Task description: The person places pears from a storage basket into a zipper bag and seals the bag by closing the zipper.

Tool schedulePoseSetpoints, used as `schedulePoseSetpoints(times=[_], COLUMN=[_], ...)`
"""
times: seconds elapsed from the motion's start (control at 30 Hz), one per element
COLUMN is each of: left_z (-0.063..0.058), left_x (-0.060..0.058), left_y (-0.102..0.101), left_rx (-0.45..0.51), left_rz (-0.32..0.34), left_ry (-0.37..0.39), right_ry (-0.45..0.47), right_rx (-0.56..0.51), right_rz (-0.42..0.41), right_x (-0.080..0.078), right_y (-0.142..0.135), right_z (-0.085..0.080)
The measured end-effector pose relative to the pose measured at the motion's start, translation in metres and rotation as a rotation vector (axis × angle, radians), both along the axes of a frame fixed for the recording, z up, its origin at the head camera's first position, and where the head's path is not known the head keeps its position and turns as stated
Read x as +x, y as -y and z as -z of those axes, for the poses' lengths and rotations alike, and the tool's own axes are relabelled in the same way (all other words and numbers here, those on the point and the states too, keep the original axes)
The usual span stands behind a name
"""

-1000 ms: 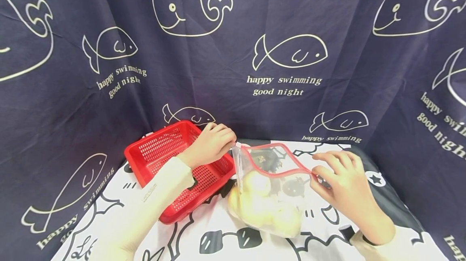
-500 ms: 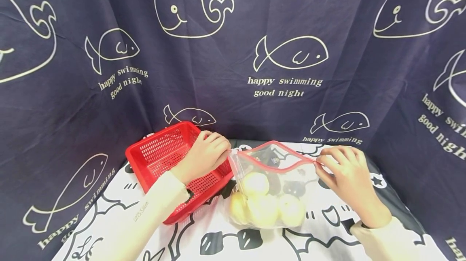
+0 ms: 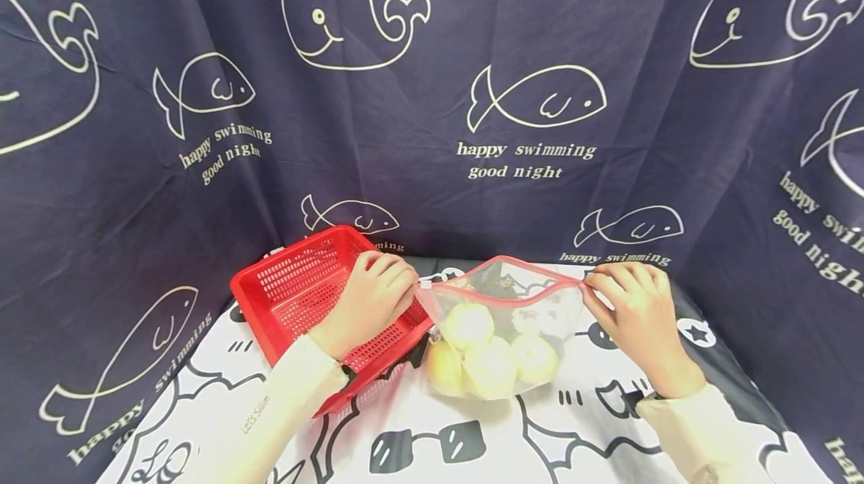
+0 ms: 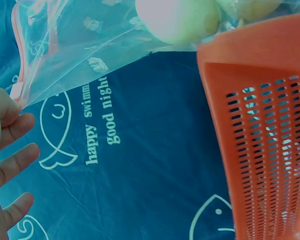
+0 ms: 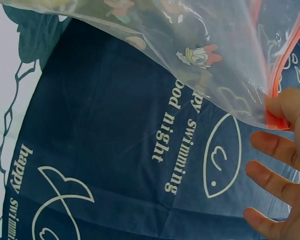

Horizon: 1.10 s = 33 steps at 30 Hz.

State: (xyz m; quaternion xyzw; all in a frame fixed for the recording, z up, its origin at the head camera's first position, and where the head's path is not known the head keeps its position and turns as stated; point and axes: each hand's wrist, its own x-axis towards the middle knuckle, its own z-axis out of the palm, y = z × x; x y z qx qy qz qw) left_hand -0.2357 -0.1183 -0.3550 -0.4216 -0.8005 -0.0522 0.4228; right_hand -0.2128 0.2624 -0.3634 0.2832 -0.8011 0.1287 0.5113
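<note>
A clear zipper bag [image 3: 567, 319] with a red-edged mouth hangs between both hands, its opening parted. Several round pale-yellow fruits [image 3: 489, 368] lie inside at the bottom. My left hand [image 3: 378, 296] pinches the bag's left top corner, right beside the white slider [image 4: 17, 90]. At the opposite corner, my right hand [image 3: 637, 311] pinches the red strip between thumb and forefinger, the other fingers spread in the right wrist view. Printed cartoon figures [image 5: 200, 56] show on the plastic.
A red perforated basket [image 3: 297, 274] stands to the left, partly behind the left forearm. A white cloth [image 3: 418, 461] with black drawings covers the table. Dark blue fabric [image 3: 432, 131] with fish and whale outlines hangs around the back and sides.
The right hand has risen with its corner, and the left has shifted slightly left and down. The bag's mouth is stretched wider and more level, and the fruits have moved up slightly.
</note>
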Motion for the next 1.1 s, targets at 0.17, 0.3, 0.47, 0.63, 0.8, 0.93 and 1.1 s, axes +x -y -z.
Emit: schedulePoseSetpoints(times=[0.17,0.3,0.47,0.63,0.8,0.93,1.1], left_z=[0.005,0.008,0.008,0.007,0.007,0.006,0.007], left_x=[-0.002,-0.004,-0.007,-0.008,-0.009,-0.009,-0.009], left_y=[0.004,0.003,0.002,0.001,0.000,0.000,0.001], left_rx=[0.023,0.051,0.076,0.081,0.075,0.085,0.085], left_rz=[0.001,0.005,0.002,-0.013,-0.021,-0.015,-0.018], left_ry=[0.018,0.036,0.052,0.072,0.076,0.089,0.092], right_ry=[0.025,0.046,0.057,0.078,0.079,0.065,0.017], right_rx=[-0.012,-0.019,-0.043,-0.071,-0.120,-0.149,-0.132], right_rz=[0.002,-0.010,-0.028,-0.033,-0.038,-0.071,-0.138], right_x=[-0.003,-0.005,-0.007,-0.008,-0.006,-0.003,0.002], right_y=[-0.001,-0.001,0.002,0.007,0.012,0.021,0.045], right_z=[0.004,0.007,0.010,0.013,0.014,0.009,-0.004])
